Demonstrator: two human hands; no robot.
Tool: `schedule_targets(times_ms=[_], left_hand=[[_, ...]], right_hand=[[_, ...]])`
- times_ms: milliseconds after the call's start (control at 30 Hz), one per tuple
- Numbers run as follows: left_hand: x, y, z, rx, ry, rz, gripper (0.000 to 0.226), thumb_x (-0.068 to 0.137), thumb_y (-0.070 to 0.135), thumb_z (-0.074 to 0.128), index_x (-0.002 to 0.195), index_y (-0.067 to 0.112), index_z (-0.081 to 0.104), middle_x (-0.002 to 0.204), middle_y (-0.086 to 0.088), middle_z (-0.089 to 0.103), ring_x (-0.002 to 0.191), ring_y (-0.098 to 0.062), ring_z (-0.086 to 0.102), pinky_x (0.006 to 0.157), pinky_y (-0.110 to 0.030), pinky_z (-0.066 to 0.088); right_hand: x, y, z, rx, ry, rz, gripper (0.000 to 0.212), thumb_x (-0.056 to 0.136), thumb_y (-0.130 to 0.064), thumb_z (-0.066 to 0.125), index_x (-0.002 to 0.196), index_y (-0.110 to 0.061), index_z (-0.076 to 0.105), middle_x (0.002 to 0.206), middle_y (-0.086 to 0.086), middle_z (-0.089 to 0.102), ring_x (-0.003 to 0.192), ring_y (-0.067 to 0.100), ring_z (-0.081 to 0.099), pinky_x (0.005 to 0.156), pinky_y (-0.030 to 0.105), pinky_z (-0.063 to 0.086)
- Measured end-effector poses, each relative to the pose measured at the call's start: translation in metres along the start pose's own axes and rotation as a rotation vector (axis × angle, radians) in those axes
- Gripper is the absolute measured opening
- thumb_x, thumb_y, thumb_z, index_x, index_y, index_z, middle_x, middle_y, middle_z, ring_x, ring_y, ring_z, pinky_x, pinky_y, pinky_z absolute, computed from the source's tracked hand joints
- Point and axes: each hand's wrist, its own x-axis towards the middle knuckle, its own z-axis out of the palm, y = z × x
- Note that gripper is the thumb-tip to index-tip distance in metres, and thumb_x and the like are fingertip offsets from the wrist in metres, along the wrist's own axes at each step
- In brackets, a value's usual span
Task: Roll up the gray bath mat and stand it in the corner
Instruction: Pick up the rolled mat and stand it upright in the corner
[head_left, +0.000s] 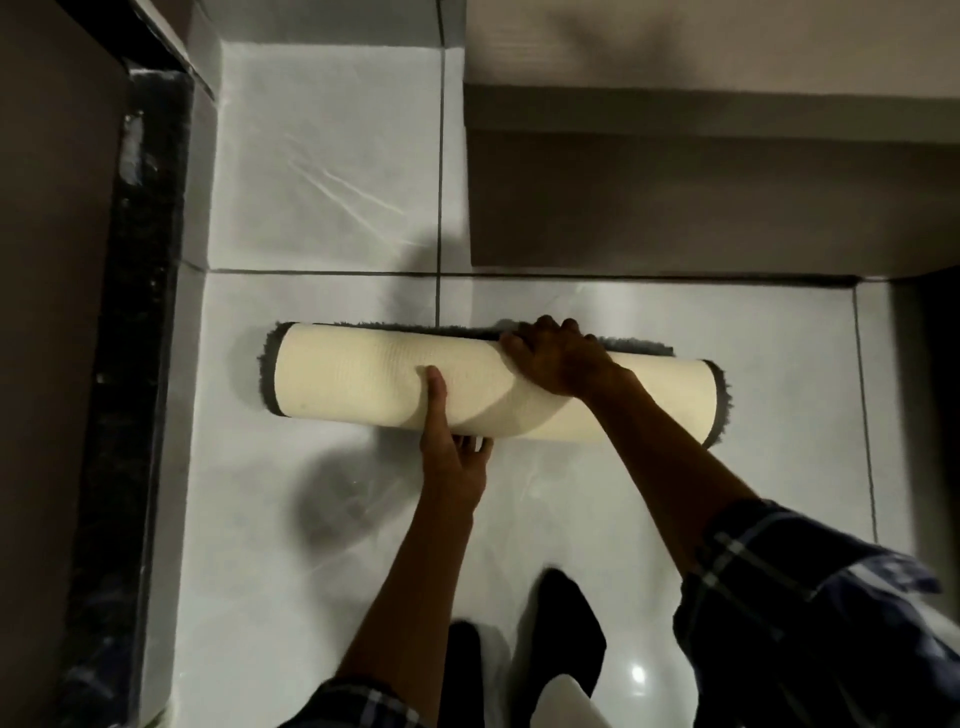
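The bath mat (353, 376) lies rolled into a long tube on the white floor tiles, its cream backing outward and gray pile showing at both ends and along the far edge. My left hand (454, 452) grips the roll from the near side at its middle, thumb on top and fingers tucked under it. My right hand (558, 356) presses flat over the top of the roll, right of centre, fingers reaching the far gray edge.
A dark speckled stone threshold (135, 312) runs along the left beside a brown wall. A beige stepped ledge (701, 197) rises behind the mat on the right. A tiled corner (332, 130) opens at the back left. My dark-socked feet (566, 623) stand near the bottom.
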Motion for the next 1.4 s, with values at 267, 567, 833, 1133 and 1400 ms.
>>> schedule_targets(times_ms=[267,567,833,1133,1400], left_hand=[[-0.084,0.009,-0.023,0.049,-0.047,0.041,0.087,0.072,0.051,0.084,0.149,0.029,0.051,0.146,-0.01,0.062,0.134,-0.036,0.057,0.11,-0.066,0.046],[-0.198,0.121,0.015,0.191,-0.184,0.075,0.078,0.084,0.047,0.075,0.152,0.019,0.048,0.148,-0.019,0.06,0.139,-0.04,0.054,0.116,-0.066,0.039],[-0.238,0.251,0.098,0.423,-0.096,0.242,0.102,0.056,0.047,0.095,0.145,0.018,0.055,0.137,-0.015,0.069,0.128,-0.037,0.063,0.106,-0.06,0.052],[-0.174,0.356,0.194,0.789,-0.207,0.435,0.126,0.037,0.071,0.093,0.147,0.034,0.045,0.142,-0.001,0.063,0.129,-0.029,0.061,0.104,-0.063,0.053],[-0.075,0.402,0.28,1.099,-0.349,0.574,0.102,0.044,0.07,0.091,0.129,0.072,0.036,0.132,0.027,0.053,0.112,0.004,0.055,0.078,-0.015,0.052]], right_hand=[[-0.069,-0.025,0.017,0.164,-0.075,0.005,0.084,0.088,-0.08,0.017,0.138,-0.023,0.054,0.141,0.011,0.05,0.125,0.034,0.047,0.104,0.054,0.037],[-0.155,-0.106,-0.075,0.509,-0.133,-0.043,0.123,0.056,-0.104,0.036,0.158,-0.038,0.015,0.152,0.007,0.044,0.139,0.032,0.043,0.113,0.06,0.036],[-0.165,-0.194,-0.17,0.664,-0.076,-0.193,0.123,0.041,-0.067,0.091,0.142,-0.024,0.035,0.127,-0.013,0.049,0.118,0.012,0.053,0.083,0.022,0.049],[-0.075,-0.246,-0.248,0.836,0.159,-0.183,0.125,0.045,-0.039,0.098,0.146,-0.021,0.028,0.133,-0.007,0.049,0.12,0.014,0.05,0.09,0.028,0.046],[0.02,-0.257,-0.267,1.129,0.493,-0.07,0.124,0.046,-0.031,0.098,0.147,-0.019,0.027,0.142,-0.001,0.051,0.128,0.014,0.047,0.107,0.046,0.048]])
